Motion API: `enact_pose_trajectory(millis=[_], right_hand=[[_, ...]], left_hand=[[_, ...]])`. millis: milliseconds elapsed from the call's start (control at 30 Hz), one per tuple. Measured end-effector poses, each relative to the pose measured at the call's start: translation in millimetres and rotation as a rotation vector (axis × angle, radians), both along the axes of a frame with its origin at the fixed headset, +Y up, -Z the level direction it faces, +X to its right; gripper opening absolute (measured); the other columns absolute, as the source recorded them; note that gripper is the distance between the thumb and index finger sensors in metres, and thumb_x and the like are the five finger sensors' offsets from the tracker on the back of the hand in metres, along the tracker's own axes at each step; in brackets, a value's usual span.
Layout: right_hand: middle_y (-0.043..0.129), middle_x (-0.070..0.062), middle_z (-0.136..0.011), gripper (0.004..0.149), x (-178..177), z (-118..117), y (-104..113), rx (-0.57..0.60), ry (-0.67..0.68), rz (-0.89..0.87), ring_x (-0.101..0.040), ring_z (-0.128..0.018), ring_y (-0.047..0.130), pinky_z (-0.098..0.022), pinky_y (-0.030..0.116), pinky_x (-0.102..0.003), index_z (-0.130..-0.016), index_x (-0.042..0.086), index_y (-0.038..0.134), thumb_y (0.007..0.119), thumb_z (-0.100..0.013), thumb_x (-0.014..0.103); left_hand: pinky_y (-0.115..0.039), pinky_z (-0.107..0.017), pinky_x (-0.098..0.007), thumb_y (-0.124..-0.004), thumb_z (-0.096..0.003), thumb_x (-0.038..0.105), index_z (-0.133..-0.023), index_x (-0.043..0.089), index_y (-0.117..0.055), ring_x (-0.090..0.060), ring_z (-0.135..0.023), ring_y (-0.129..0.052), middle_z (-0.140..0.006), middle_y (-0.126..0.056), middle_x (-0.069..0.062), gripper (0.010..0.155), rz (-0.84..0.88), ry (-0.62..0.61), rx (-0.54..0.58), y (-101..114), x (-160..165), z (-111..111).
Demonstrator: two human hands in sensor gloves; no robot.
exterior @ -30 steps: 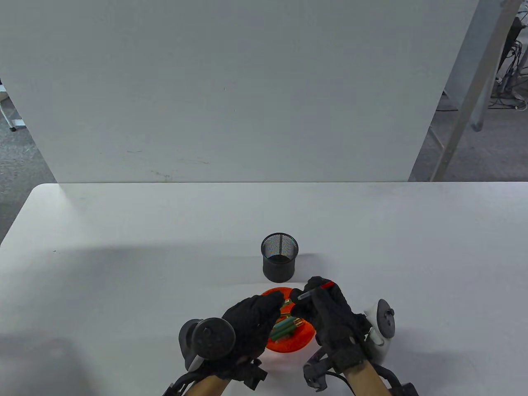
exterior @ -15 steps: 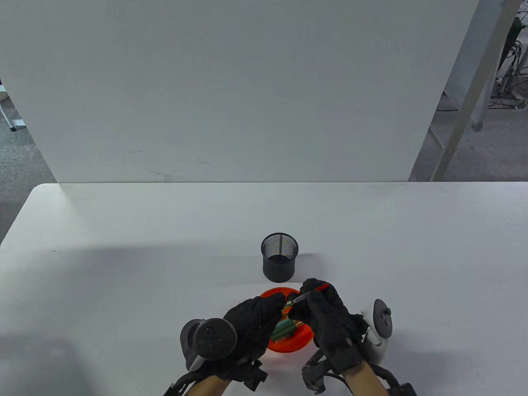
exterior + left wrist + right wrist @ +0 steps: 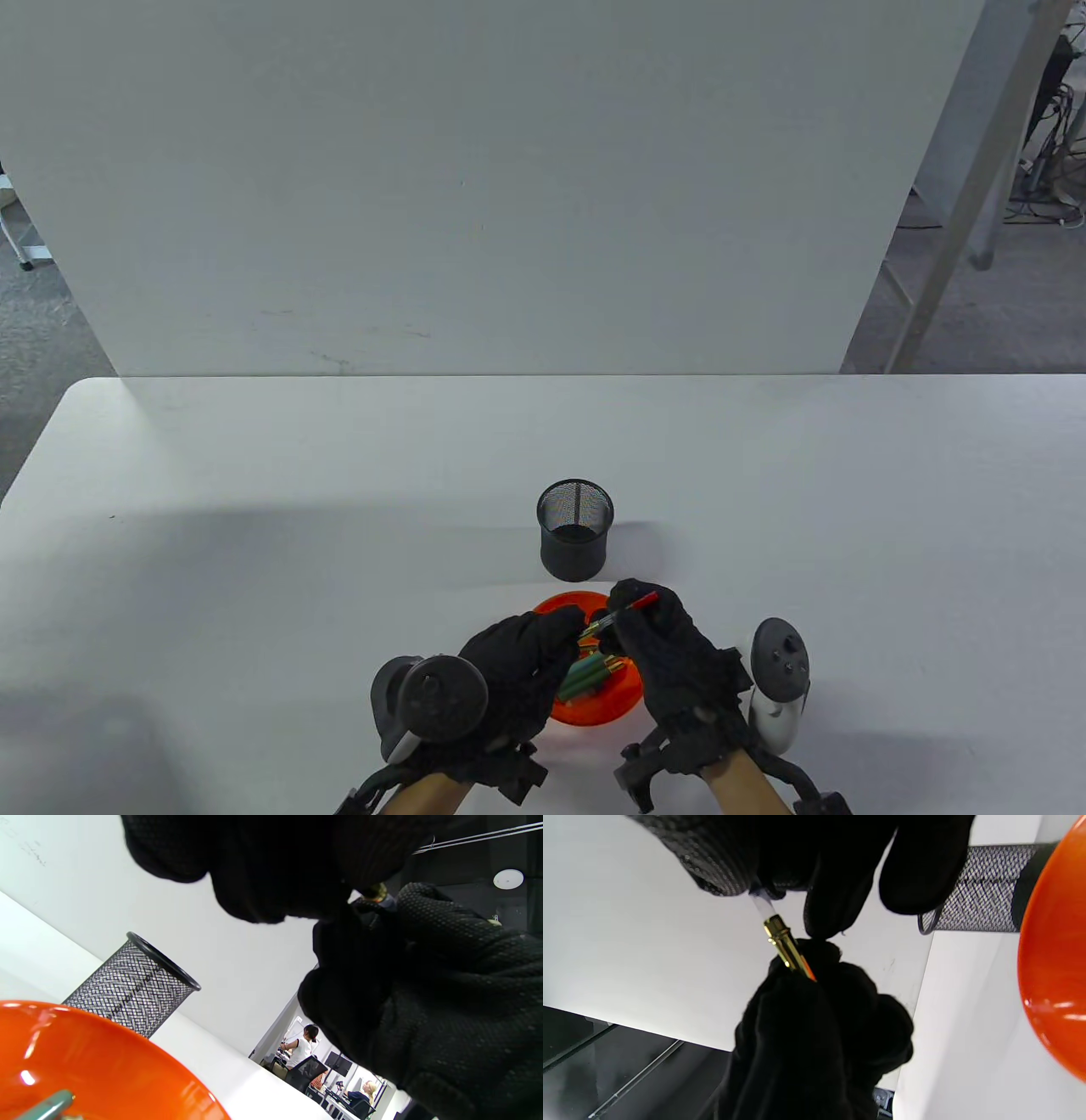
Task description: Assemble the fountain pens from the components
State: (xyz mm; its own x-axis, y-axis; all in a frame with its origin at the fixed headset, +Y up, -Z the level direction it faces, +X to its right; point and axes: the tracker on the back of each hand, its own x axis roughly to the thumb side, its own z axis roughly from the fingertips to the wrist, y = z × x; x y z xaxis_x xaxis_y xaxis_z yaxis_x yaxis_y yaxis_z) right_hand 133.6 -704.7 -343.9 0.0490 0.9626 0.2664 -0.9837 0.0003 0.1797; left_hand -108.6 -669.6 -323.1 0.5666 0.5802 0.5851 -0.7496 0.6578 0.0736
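Nearest the table's front edge, the left hand (image 3: 517,671) and the right hand (image 3: 670,649), both in black gloves with trackers strapped on their backs, meet above an orange bowl (image 3: 607,709). The left hand's fingers (image 3: 814,1005) are curled round a pen section with a gold collar (image 3: 782,942), gripping it at its lower end. The right hand's fingers (image 3: 835,895) pinch a thin clear refill tube with a red tip (image 3: 632,604), its clear end set right at the gold collar; whether it is seated inside cannot be told. The joined parts hang in the air over the bowl's far rim, slanting up toward the right. In the bowl lie several green pen barrels (image 3: 585,675) with gold ends, bunched together beneath the hands. Just beyond the bowl stands a black mesh pen cup (image 3: 574,526), upright on the white table (image 3: 254,552). Behind the table rises a white panel (image 3: 467,187), and past it, seen from the left wrist view, people sit at desks.
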Motion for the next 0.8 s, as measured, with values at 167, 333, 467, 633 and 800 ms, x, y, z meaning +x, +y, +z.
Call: enact_pose_trajectory(millis=[167, 333, 467, 633, 800], right_hand=[[0.070, -0.008, -0.091, 0.042, -0.7, 1.2, 0.1, 0.023, -0.016, 0.025, -0.027, -0.080, 0.088, -0.063, 0.076, -0.057, -0.095, 0.017, 0.066, 0.070, -0.059, 0.037], [0.072, -0.007, -0.090, 0.042, -2.8, 3.1, 1.2, 0.027, -0.043, 0.018, -0.026, -0.079, 0.091, -0.064, 0.077, -0.056, -0.094, 0.016, 0.069, 0.070, -0.058, 0.038], [0.073, -0.008, -0.089, 0.041, -3.7, 2.0, -2.9, 0.006, -0.033, 0.023, -0.026, -0.078, 0.091, -0.064, 0.077, -0.056, -0.094, 0.016, 0.070, 0.069, -0.059, 0.039], [0.075, -0.009, -0.090, 0.043, -1.9, -1.1, 0.1, 0.011, -0.064, 0.112, -0.029, -0.077, 0.090, -0.061, 0.075, -0.059, -0.095, 0.016, 0.072, 0.071, -0.060, 0.042], [0.075, -0.010, -0.092, 0.051, 1.8, -2.2, 9.3, 0.139, -0.099, 0.389, -0.030, -0.076, 0.089, -0.060, 0.076, -0.057, -0.100, 0.014, 0.071, 0.070, -0.059, 0.045]], left_hand=[[-0.077, -0.057, -0.051, -0.073, -0.0555, 0.038, -0.098, 0.018, -0.078, -0.023, -0.063, -0.096, -0.079, -0.092, -0.005, 0.047, -0.016, -0.011, 0.000, -0.4, 1.1, -0.5], [-0.076, -0.058, -0.052, -0.071, -0.0555, 0.036, -0.099, 0.016, -0.077, -0.022, -0.064, -0.095, -0.079, -0.090, -0.006, 0.048, -0.025, -0.013, 0.029, 2.8, 4.1, 1.2], [-0.077, -0.058, -0.051, -0.071, -0.0554, 0.036, -0.098, 0.016, -0.077, -0.022, -0.063, -0.095, -0.079, -0.091, -0.006, 0.048, -0.035, -0.021, 0.029, 1.1, 3.9, 1.1], [-0.076, -0.058, -0.052, -0.072, -0.0559, 0.038, -0.099, 0.017, -0.076, -0.023, -0.065, -0.095, -0.080, -0.091, -0.005, 0.048, -0.027, -0.025, -0.084, -3.3, 3.6, -6.7], [-0.076, -0.059, -0.052, -0.071, -0.0557, 0.039, -0.100, 0.019, -0.075, -0.023, -0.066, -0.095, -0.081, -0.090, -0.004, 0.049, 0.023, 0.056, -0.065, -4.6, -17.0, -12.8]])
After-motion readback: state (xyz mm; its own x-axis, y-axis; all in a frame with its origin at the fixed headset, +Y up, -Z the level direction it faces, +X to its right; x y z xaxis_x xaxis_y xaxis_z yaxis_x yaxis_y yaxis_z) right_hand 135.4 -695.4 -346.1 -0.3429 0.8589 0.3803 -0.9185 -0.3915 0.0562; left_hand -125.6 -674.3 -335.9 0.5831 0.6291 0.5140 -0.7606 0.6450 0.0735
